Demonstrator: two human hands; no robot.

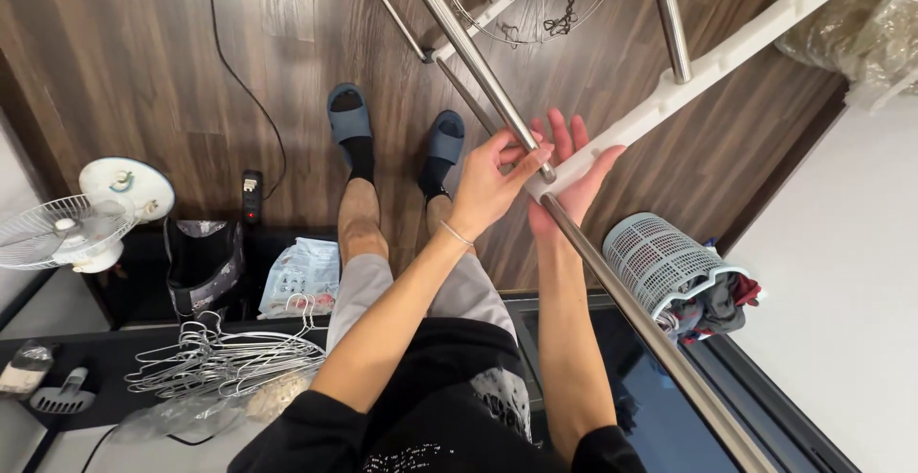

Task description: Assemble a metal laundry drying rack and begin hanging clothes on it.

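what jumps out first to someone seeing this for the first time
Both hands meet mid-frame on the shiny steel rack pole: the left hand in a grip on it, the right hand open against the white plastic crossbar. A pile of wire hangers lies lower left; a pale blue laundry basket sits right.

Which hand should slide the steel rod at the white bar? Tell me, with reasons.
Left, probably. The left hand pinches the steel rod right where it meets the white bar. The right hand lies open against the bar's end, better suited to steadying it.
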